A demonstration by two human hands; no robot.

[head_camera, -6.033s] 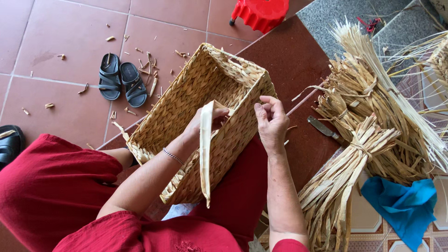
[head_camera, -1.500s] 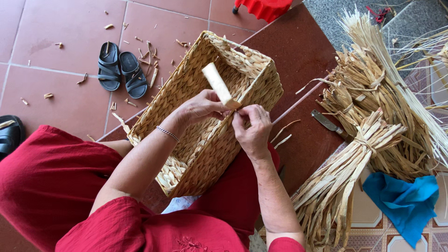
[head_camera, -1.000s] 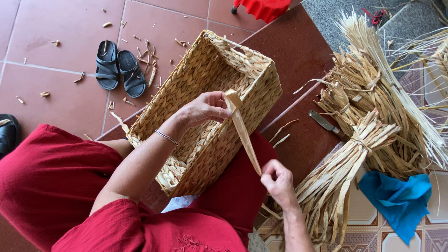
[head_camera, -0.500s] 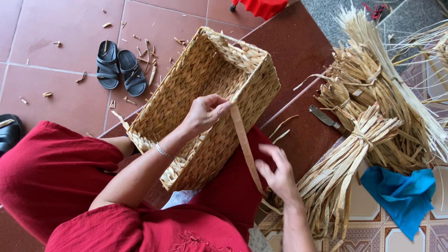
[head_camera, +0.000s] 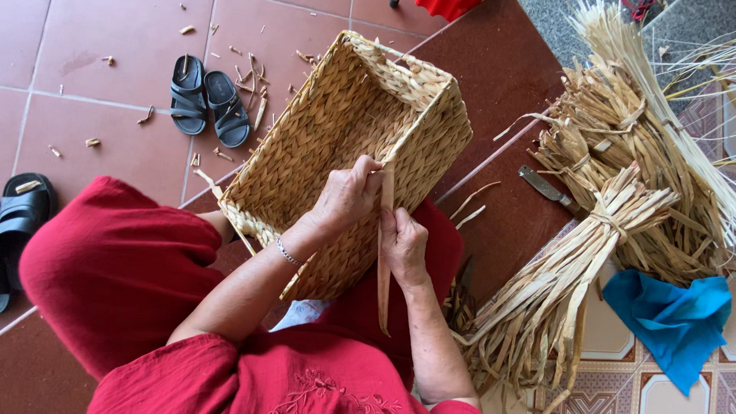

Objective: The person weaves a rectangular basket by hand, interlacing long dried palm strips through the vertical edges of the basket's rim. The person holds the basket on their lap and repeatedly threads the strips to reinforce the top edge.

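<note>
A rectangular woven straw basket (head_camera: pixel 337 130) rests tilted on my lap, its open side facing up and away. My left hand (head_camera: pixel 349 192) presses on the basket's near wall and pinches the top of a flat pale straw strip (head_camera: pixel 383 268). My right hand (head_camera: pixel 404 245) grips the same strip just below, and the strip hangs straight down past the basket over my red clothing.
Bundles of dried straw (head_camera: pixel 613 215) lie to the right, with a knife (head_camera: pixel 546 188) beside them and a blue cloth (head_camera: pixel 675 314) below. Black sandals (head_camera: pixel 205 98) and straw scraps lie on the red tiled floor at the left. Another sandal (head_camera: pixel 23 207) is at the far left.
My right hand slid back up the strip from low at the right to just under my left hand. The strip now hangs vertical instead of slanting to the right.
</note>
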